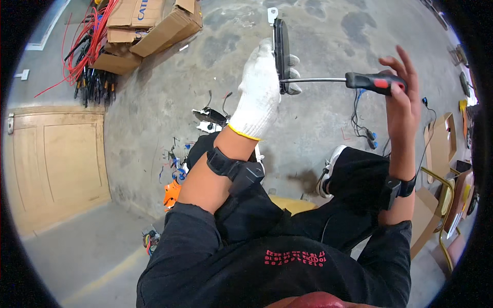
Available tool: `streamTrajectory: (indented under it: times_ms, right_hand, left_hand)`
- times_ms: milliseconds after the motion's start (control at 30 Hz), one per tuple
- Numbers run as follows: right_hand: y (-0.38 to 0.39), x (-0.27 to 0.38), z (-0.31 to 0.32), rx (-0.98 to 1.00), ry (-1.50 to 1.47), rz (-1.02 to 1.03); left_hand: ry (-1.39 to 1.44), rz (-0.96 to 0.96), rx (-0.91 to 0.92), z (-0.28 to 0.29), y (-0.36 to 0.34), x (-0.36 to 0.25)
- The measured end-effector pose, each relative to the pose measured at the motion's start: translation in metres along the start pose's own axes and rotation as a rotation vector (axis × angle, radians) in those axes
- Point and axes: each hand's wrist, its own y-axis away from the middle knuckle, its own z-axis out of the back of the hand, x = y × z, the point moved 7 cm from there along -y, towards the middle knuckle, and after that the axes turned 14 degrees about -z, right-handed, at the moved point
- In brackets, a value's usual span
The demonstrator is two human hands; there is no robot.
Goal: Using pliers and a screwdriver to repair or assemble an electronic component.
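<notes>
My left hand (255,90), in a white knitted glove with a yellow cuff edge, grips a flat black casing (279,51) held on edge. The glove's fingertips show on the casing's right side. In my bare right hand (403,105) is a screwdriver (373,82) with a black and red handle, pinched near its end by the thumb while some fingers stretch upward. Its metal shaft lies level and points left. The tip meets the casing's lower part; what it touches there is too small to tell. A white tag-like piece (272,14) shows just above the casing.
Cardboard boxes (154,36) stand at the far left beside red cables (97,31). A wooden door panel (56,159) is at left. Dark electronic parts (210,118), an orange piece (171,195) and black cables (362,126) lie on the concrete floor. Cardboard (439,141) is at right.
</notes>
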Motion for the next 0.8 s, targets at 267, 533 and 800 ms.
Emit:
streamTrajectory:
  times_ms: [267, 533, 800]
  right_hand:
    - [0.006, -0.062, 0.011, 0.124, 0.249, -0.855]
    - [-0.003, -0.035, 0.015, 0.227, 0.108, -0.596]
    - [0.010, -0.024, 0.000, 0.132, 0.269, -0.381]
  left_hand:
    - [-0.066, -0.061, 0.041, -0.008, 0.003, -0.008]
    - [-0.077, -0.102, -0.030, 0.003, -0.002, -0.005]
    - [-0.112, -0.172, -0.036, 0.010, -0.003, -0.010]
